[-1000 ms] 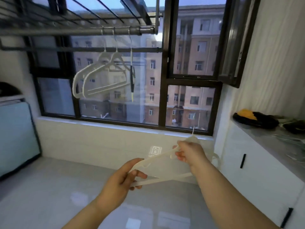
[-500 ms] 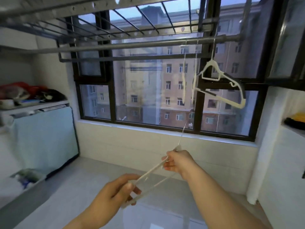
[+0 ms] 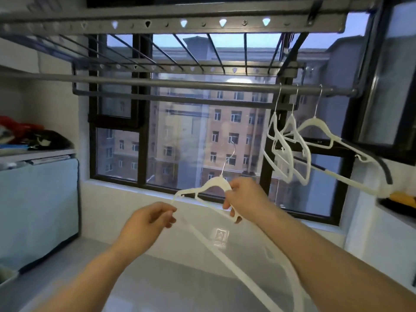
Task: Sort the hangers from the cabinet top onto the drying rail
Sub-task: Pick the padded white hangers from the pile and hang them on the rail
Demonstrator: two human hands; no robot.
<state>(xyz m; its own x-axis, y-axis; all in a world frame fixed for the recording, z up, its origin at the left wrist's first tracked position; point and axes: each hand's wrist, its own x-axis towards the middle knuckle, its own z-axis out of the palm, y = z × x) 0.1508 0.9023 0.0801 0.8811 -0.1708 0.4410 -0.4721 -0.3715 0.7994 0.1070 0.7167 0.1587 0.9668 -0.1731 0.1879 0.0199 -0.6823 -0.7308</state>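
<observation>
Head view: my right hand [image 3: 245, 199] grips a slim white plastic hanger [image 3: 211, 184] at its neck. Left hand [image 3: 148, 219] seemingly pinches its blurred tip.

A black-framed window [image 3: 144, 136] showed a brick building [image 3: 227, 131]; clothes [image 3: 33, 137] lay piled atop a blue-covered unit [image 3: 38, 199].

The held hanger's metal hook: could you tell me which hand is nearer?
Right. The right hand grips the hanger just below the hook; the left hand holds its far end.
</observation>
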